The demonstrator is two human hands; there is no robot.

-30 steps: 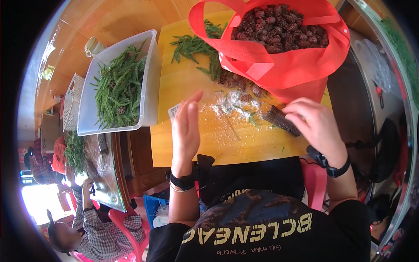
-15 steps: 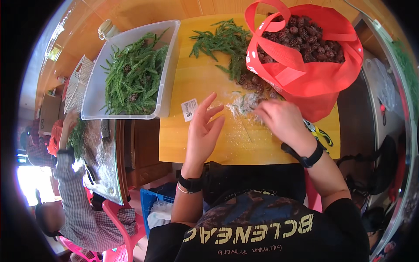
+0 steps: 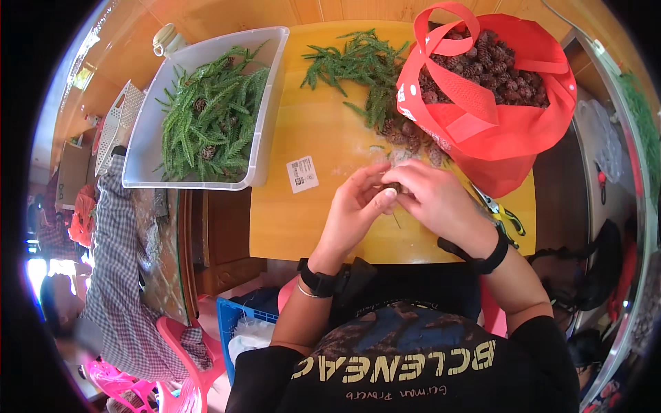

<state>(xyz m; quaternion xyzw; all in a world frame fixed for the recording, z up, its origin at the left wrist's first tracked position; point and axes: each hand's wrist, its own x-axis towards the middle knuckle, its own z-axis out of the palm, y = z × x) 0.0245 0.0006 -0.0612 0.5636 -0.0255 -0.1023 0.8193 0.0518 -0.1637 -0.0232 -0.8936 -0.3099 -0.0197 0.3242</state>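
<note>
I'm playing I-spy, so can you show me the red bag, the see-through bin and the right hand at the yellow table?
Red bag (image 3: 513,141): head view, outer side.
See-through bin (image 3: 186,184): head view, near rim.
Right hand (image 3: 439,198): head view, back of it.

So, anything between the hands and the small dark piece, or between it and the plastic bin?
Nothing visible: left hand and right hand meet at the small dark piece. Toward the plastic bin, a white label lies flat, then the bin's raised wall.

The desk (image 3: 289,220) under the hands (image 3: 354,210) (image 3: 441,199) looks like smooth, shiny wood. Left of them, the tub (image 3: 265,141) is smooth, cloudy plastic. Past them, to the right, the bag (image 3: 506,148) is dull red cloth, and the cones (image 3: 492,67) in it look rough.
</note>
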